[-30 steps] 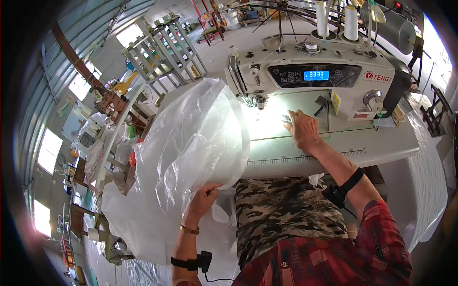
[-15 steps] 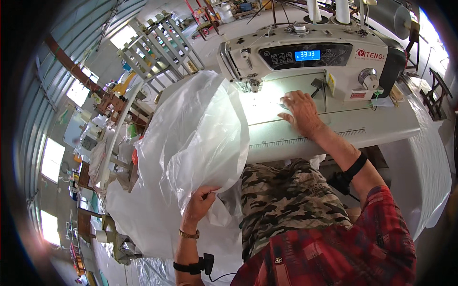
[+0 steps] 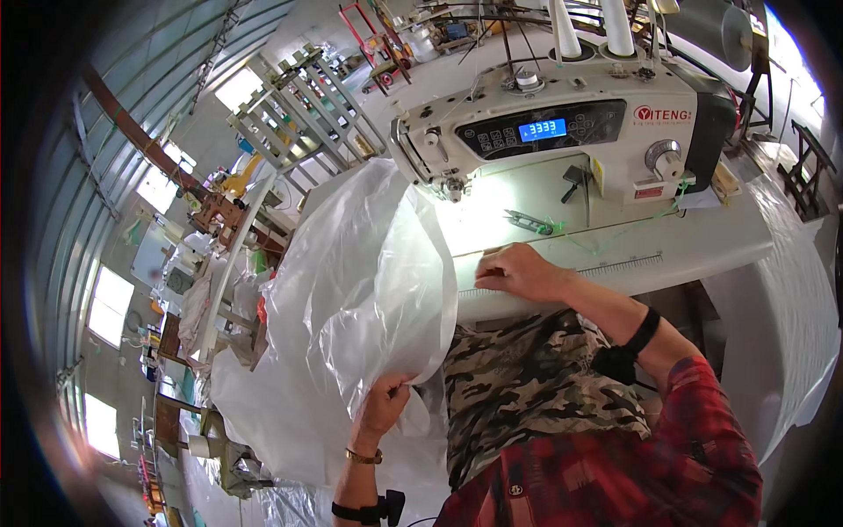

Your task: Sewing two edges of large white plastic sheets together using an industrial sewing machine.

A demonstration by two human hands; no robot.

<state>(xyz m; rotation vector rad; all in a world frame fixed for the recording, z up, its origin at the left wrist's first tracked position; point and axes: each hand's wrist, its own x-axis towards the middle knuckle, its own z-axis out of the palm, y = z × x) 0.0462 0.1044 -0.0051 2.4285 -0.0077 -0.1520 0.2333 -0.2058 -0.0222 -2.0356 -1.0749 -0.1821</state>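
I judge sewing not begun: my left hand point(image 3: 384, 406) clutches the clear plastic sheet point(image 3: 360, 272) at lower centre, my right hand point(image 3: 518, 272) lies flat and released on the worktop point(image 3: 702, 241), short of the sewing machine point(image 3: 562, 132).

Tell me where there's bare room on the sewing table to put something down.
The white table is bare to the right of the right hand, between the ruler strip and the sewing machine. The bed under the machine arm holds green-handled snips. It is crowded on the left, where clear plastic sheeting, pinched by the left hand, piles by the needle.
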